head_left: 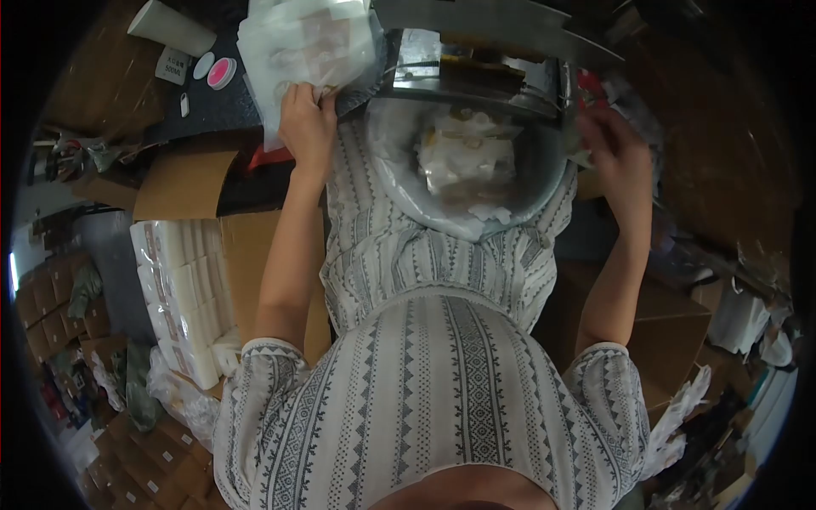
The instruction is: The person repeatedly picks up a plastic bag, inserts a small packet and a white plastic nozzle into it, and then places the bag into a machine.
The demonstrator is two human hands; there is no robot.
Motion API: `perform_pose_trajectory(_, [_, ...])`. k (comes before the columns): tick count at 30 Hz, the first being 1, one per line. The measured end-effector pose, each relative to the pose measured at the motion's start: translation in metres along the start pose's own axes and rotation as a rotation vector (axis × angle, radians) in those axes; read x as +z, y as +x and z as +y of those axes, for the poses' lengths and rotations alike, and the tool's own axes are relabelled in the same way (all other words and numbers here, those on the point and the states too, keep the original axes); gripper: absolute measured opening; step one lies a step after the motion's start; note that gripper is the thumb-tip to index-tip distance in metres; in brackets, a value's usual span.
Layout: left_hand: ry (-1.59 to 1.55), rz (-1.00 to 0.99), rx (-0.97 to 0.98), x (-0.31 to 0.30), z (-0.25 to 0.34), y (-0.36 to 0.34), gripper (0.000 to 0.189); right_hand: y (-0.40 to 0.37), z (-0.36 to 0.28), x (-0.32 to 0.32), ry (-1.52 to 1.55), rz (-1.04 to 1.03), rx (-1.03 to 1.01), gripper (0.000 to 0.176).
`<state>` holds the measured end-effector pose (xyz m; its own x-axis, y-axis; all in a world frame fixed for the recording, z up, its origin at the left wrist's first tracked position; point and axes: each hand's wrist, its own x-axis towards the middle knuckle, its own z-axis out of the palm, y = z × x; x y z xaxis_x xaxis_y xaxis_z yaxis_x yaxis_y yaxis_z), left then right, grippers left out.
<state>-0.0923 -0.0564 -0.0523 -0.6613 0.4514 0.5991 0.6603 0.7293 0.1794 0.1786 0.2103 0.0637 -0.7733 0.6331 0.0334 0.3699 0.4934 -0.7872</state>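
Note:
My left hand (308, 127) rests at the near edge of a stack of clear plastic bags (293, 64), its fingers curled and pinching the top bag. My right hand (616, 140) is beside the right end of a metal machine (416, 64) with a long bar across its top; motion smears its fingers, so I cannot make out whether they hold anything. Between my arms, on my lap, sits a round basin (387, 183) lined with clear plastic. Small filled plastic packets (467, 161) lie piled inside it.
Left of the bags are a white cup (170, 27), a round tub with pink contents (222, 72) and a small labelled container (172, 65). An open carton (183, 183) and stacked white packs (178, 289) stand by my left arm. Another carton (667, 327) is at my right.

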Motion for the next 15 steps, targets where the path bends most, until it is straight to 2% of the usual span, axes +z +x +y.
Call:
perform_pose_trajectory(1, [0.061,-0.040,0.028,-0.002,0.000,-0.001,0.022,-0.010,-0.002,0.006,0.001,-0.016,0.018,0.019])
perform_pose_trajectory(3, [-0.002,-0.015,-0.034,-0.005,0.008,0.005,0.025,-0.024,-0.011,0.030,0.174,-0.481,0.163,0.019])
perform_pose_trajectory(5, [-0.061,0.028,-0.091,-0.013,0.018,0.010,0.028,-0.026,0.021,0.086,0.038,-0.633,-0.109,0.018])
perform_pose_trajectory(7, [-0.100,-0.042,-0.059,-0.016,0.022,0.014,0.033,-0.028,0.070,0.165,-0.107,-0.569,-0.323,0.021])
perform_pose_trajectory(8, [-0.098,-0.041,-0.060,-0.015,0.022,0.010,0.033,-0.025,0.081,0.196,-0.176,-0.533,-0.252,0.023])
perform_pose_trajectory(10, [-0.186,-0.002,0.119,-0.015,0.020,-0.005,0.046,-0.020,0.097,0.240,-0.245,-0.507,-0.194,0.026])
perform_pose_trajectory(12, [-0.167,-0.039,0.117,-0.023,0.026,-0.021,0.052,-0.016,0.109,0.271,-0.268,-0.204,-0.321,0.031])
perform_pose_trajectory(13, [-0.163,-0.081,0.123,-0.026,0.027,-0.028,0.059,-0.010,0.117,0.283,-0.263,-0.207,-0.325,0.031])
perform_pose_trajectory(15, [-0.140,-0.107,0.140,-0.026,0.024,-0.040,0.059,-0.002,0.134,0.298,-0.473,-0.493,-0.415,0.029])
